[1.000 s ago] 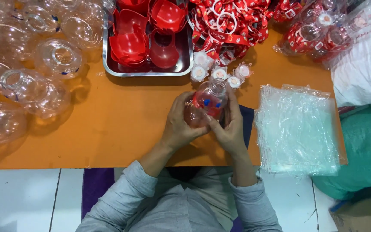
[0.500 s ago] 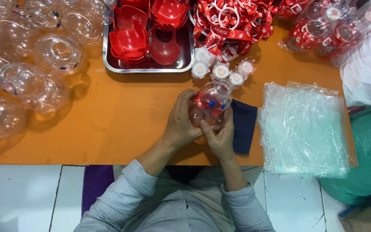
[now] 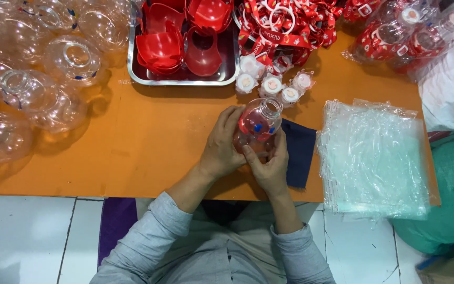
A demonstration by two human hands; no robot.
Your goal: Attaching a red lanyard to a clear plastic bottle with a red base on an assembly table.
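Both my hands hold one clear round plastic bottle (image 3: 259, 124) with a red part inside and a small blue mark, its open neck pointing away from me. My left hand (image 3: 222, 142) wraps its left side. My right hand (image 3: 269, 165) cups it from below, thumb pressed on the front. They sit above the orange table (image 3: 158, 147), beside a dark blue cloth (image 3: 298, 152). Several small white caps (image 3: 271, 84) lie just beyond the bottle.
A metal tray (image 3: 182, 79) with red plastic pieces (image 3: 174, 42) stands at the back. Many clear empty bottles (image 3: 53, 94) crowd the left. A stack of clear plastic bags (image 3: 374, 158) lies right. Red straps (image 3: 290, 23) and bagged finished bottles (image 3: 400, 37) fill the back right.
The bottle has been turned slightly in my hands, and my right thumb has shifted over its front. Both hands stay at the same spot on the table.
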